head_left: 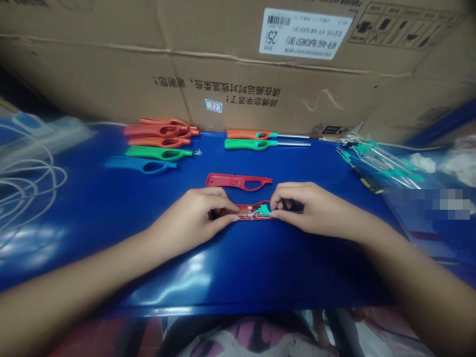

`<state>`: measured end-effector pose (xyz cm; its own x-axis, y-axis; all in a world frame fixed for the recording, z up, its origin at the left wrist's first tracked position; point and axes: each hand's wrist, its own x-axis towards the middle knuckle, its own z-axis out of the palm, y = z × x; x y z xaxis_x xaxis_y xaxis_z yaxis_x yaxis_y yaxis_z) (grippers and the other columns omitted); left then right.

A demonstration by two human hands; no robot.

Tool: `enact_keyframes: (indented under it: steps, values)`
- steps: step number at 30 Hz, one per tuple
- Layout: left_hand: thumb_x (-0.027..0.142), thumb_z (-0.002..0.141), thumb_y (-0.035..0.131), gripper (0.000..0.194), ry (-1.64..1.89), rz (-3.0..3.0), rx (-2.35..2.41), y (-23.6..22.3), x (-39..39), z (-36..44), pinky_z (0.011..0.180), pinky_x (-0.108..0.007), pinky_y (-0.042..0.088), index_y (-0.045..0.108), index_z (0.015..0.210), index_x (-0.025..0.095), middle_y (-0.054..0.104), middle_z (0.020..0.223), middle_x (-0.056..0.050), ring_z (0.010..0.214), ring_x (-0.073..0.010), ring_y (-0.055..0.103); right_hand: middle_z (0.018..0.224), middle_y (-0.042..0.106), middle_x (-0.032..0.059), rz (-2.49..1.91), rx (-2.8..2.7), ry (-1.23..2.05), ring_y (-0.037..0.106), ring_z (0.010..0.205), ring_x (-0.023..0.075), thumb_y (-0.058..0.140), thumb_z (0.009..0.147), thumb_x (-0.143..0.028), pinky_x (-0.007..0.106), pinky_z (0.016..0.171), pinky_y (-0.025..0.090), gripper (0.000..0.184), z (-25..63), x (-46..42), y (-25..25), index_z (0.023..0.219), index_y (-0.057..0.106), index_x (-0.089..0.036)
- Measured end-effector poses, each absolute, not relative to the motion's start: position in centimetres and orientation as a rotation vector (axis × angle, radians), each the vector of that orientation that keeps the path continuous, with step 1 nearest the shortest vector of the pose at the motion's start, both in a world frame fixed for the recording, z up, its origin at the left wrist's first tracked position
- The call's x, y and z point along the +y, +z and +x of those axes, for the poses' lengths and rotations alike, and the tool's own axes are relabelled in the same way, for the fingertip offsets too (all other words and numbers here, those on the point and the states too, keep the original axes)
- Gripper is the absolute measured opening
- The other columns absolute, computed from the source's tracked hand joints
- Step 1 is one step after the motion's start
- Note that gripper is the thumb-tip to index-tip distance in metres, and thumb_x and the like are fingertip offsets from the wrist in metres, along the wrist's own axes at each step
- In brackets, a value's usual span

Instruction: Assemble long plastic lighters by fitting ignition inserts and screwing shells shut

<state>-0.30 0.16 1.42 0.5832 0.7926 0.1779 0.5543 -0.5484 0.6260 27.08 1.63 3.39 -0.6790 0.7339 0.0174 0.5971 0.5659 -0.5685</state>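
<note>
In the middle of the blue table lies an opened red lighter half-shell (245,216), with a teal trigger (263,210) and thin white wires inside it. My left hand (204,210) pinches the shell's left end between thumb and fingers. At the other end, my right hand (301,206) has its fingertips closed by the trigger and the shell's right end; what exactly they grip is hidden. Just beyond both hands rests the matching red half-shell (238,182), inner side up, touched by neither hand.
Several orange, green and blue lighter casings (159,144) lie at the back left. Two lighters with metal tubes (293,144) lie beside the cardboard box (223,59). At right are metal tubes with teal parts (394,161) and a screwdriver (368,184); white cable (33,183) coils at left.
</note>
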Motion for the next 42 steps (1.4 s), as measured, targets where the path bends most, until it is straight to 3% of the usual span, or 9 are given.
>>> enact_keyframes:
  steps: [5, 12, 17, 22, 29, 42]
  values:
    - [0.026, 0.093, 0.068, 0.014, 0.554, 2.336, 1.115, 1.8, 0.3, -0.5, 0.073, -0.028, 0.052, 0.079, 0.101, 0.023, 0.071, 0.091, -0.002, 0.081, -0.0154, 0.067, 0.082, 0.064, -0.0005, -1.181, -2.569, 0.729, 0.055, 0.071, 0.0119, 0.060, 0.094, -0.021, 0.026, 0.066, 0.041, 0.007, 26.5, 1.7, 2.5, 0.089, 0.065, -0.019]
    - [0.029, 0.093, 0.067, 0.013, 0.472, 2.519, 1.182, 2.2, 0.3, -0.9, 0.081, -0.034, 0.053, 0.078, 0.100, 0.028, 0.073, 0.097, -0.001, 0.095, -0.0220, 0.067, 0.101, 0.068, 0.0017, -1.128, -2.682, 0.690, 0.059, 0.084, 0.0143, 0.059, 0.094, -0.020, 0.027, 0.070, 0.042, 0.012, 27.3, 1.5, 3.6, 0.104, 0.067, -0.020]
    - [0.029, 0.094, 0.063, 0.015, 0.510, 2.642, 1.173, 2.2, 0.2, -0.8, 0.079, -0.036, 0.053, 0.076, 0.101, 0.025, 0.072, 0.096, -0.003, 0.097, -0.0237, 0.064, 0.100, 0.068, 0.0031, -1.107, -2.708, 0.683, 0.061, 0.088, 0.0157, 0.057, 0.097, -0.019, 0.027, 0.074, 0.044, 0.012, 27.2, 1.5, 3.7, 0.100, 0.068, -0.019]
    - [0.027, 0.095, 0.059, 0.024, 0.604, 2.656, 1.096, 1.9, -0.1, -0.3, 0.092, -0.040, 0.052, 0.068, 0.116, 0.019, 0.067, 0.112, -0.008, 0.108, -0.0248, 0.059, 0.098, 0.069, 0.0037, -1.080, -2.696, 0.653, 0.063, 0.088, 0.0166, 0.056, 0.098, -0.019, 0.029, 0.077, 0.045, 0.013, 26.8, 1.5, 3.3, 0.097, 0.070, -0.018]
    - [0.023, 0.099, 0.052, 0.037, 0.458, 2.710, 0.913, 1.0, -0.6, -0.1, 0.105, -0.045, 0.047, 0.060, 0.135, 0.025, 0.058, 0.137, -0.009, 0.127, -0.0262, 0.054, 0.101, 0.070, 0.0031, -1.102, -2.695, 0.613, 0.066, 0.092, 0.0168, 0.055, 0.098, -0.018, 0.029, 0.080, 0.047, 0.018, 26.9, 1.4, 3.2, 0.098, 0.072, -0.020]
    - [0.023, 0.100, 0.051, 0.041, 0.444, 2.716, 0.915, 0.3, -0.5, -0.2, 0.107, -0.049, 0.047, 0.057, 0.140, 0.028, 0.055, 0.141, -0.011, 0.130, -0.0274, 0.053, 0.101, 0.066, 0.0031, -1.273, -2.775, 0.260, 0.064, 0.083, 0.0163, 0.052, 0.101, -0.027, 0.028, 0.066, 0.041, 0.020, 26.2, 0.4, 3.2, 0.097, 0.071, -0.020]
